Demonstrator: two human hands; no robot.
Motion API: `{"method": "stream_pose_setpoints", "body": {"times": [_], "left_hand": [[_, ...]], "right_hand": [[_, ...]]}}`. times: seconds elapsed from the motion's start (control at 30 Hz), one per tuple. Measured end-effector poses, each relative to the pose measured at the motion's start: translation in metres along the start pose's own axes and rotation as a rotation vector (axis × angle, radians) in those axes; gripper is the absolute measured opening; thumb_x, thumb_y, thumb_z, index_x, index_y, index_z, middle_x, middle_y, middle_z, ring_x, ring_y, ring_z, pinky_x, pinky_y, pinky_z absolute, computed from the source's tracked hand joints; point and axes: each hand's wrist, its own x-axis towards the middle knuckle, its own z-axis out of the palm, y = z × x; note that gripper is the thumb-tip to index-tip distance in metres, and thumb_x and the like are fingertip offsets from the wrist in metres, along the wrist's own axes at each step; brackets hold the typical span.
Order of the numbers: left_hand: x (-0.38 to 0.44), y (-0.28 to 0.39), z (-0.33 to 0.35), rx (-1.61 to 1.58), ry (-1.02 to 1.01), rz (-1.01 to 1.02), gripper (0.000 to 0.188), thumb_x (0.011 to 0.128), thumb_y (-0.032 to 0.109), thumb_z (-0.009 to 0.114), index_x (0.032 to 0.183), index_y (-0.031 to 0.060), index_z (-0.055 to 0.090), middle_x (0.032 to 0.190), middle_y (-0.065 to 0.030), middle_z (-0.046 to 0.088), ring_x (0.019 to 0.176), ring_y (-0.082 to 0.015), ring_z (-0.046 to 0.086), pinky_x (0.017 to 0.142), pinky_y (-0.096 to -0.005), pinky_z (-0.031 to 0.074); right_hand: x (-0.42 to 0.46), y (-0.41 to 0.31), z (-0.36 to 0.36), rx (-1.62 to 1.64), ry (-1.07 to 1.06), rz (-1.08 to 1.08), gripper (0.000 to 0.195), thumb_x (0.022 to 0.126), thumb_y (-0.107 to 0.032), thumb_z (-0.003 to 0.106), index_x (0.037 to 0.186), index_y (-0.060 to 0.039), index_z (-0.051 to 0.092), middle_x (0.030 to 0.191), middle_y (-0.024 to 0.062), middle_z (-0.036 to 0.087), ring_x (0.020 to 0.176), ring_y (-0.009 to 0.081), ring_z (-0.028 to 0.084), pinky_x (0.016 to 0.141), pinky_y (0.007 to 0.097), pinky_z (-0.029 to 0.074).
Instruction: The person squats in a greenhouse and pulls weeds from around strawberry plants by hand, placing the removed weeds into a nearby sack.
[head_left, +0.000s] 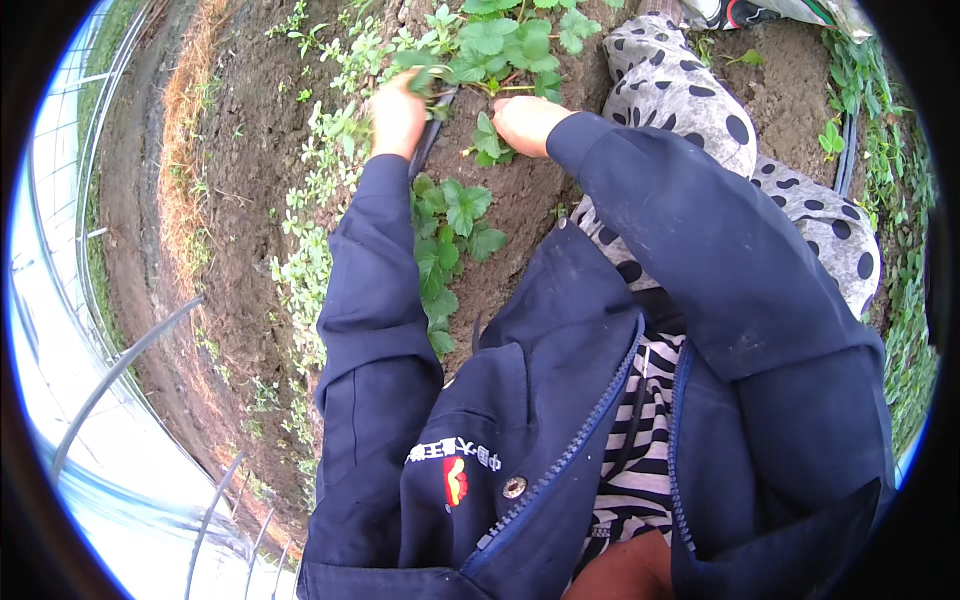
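Observation:
My left hand (399, 114) is at the upper middle, over a black drip hose (431, 142), with blurred green leaves (424, 75) at its fingers; whether it grips them is unclear. My right hand (525, 124) has its fingers curled near the soil at the base of a strawberry plant (499, 45). What its fingertips touch is hidden. Just below and left of that hand lie a few low strawberry leaves (487, 142). A further strawberry plant (450, 225) grows beside my left sleeve.
Small-leaved weeds (307, 225) line the bed's left side. Beyond them run bare soil (247, 150) and a strip of dry straw (180, 150). Curved hoops (112, 375) and pale sheeting stand at far left. At right, another hose (847, 150) lies among leaves. A white bag (802, 11) sits at the top right.

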Motion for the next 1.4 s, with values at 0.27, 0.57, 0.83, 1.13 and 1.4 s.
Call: {"method": "stream_pose_setpoints", "body": {"times": [0.27,0.57,0.83,1.13,1.4], "left_hand": [[-0.004,0.033,-0.015,-0.637,-0.494,-0.338,0.040,0.074,0.007,0.071,0.112,0.0037,0.061,0.093,-0.0054,0.066,0.085,-0.0120,0.059,0.078,-0.0276,0.046],[0.007,0.028,0.014,-0.588,-0.499,-0.295,0.042,0.070,0.010,0.077,0.109,0.0029,0.064,0.102,-0.0038,0.067,0.091,-0.0132,0.060,0.085,-0.0290,0.045],[0.007,0.033,0.026,-0.387,-0.381,-0.334,0.040,0.073,0.023,0.076,0.104,0.0017,0.063,0.095,-0.0106,0.068,0.087,-0.0207,0.063,0.079,-0.0327,0.048],[0.002,0.021,0.040,-0.242,-0.231,-0.133,0.027,0.078,0.025,0.064,0.088,0.0000,0.065,0.082,-0.0240,0.064,0.083,-0.0398,0.063,0.072,-0.0417,0.050],[-0.012,0.039,0.021,-0.629,-0.004,-0.640,0.017,0.081,0.012,0.062,0.091,-0.0016,0.063,0.079,-0.0179,0.065,0.061,-0.0266,0.061,0.051,-0.0338,0.048]], "right_hand": [[0.017,0.047,-0.074,0.871,0.132,0.492,0.018,0.082,-0.008,0.061,0.092,0.0064,0.063,0.068,0.0120,0.065,0.052,0.0115,0.060,0.046,0.0256,0.050],[0.039,0.058,-0.032,0.060,0.176,0.314,0.019,0.074,-0.006,0.057,0.088,0.0028,0.068,0.089,0.0236,0.066,0.084,0.0362,0.065,0.076,0.0416,0.052],[0.043,0.052,-0.033,0.082,-0.018,0.348,0.027,0.077,-0.007,0.058,0.102,-0.0012,0.066,0.103,0.0206,0.065,0.095,0.0355,0.064,0.082,0.0438,0.051],[0.053,0.050,-0.045,0.005,-0.011,0.282,0.023,0.080,-0.011,0.055,0.096,-0.0018,0.069,0.098,0.0193,0.066,0.091,0.0340,0.065,0.080,0.0415,0.052],[0.065,0.066,-0.042,0.159,0.286,0.461,0.024,0.079,-0.006,0.053,0.096,0.0000,0.068,0.097,0.0232,0.066,0.088,0.0362,0.065,0.079,0.0428,0.052]]}}
